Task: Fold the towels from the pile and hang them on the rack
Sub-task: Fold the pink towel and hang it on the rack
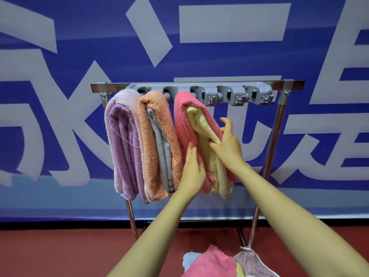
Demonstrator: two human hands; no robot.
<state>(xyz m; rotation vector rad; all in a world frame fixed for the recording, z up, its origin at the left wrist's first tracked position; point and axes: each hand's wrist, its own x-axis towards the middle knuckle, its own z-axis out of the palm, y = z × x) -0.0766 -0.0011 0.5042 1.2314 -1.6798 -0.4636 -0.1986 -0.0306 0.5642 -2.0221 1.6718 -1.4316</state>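
A metal rack (295,85) is standing in front of a blue banner (99,56) with large pale characters, and three folded bundles are hanging over its top bar, below a grey hook strip (235,95). At the left end a lilac towel (123,140) is hanging, just beside it an orange towel (147,136) wrapping a pale grey one (162,150), and next to that a pink towel (182,120) with a yellow towel (201,124) tucked inside its fold. The left hand (192,172) is lying flat against the pink towel's lower left side, its fingers (192,150) straight and together, pressing the cloth. The right hand (229,146) is resting on the same bundle from the right, its fingers (226,122) spread apart and reaching up along the pink edge while the thumb is pressing on the yellow fold. The pile (211,262) of unfolded towels, pink on top, is sitting at the bottom edge of the view, near the rack's right leg, above the red floor (60,252)
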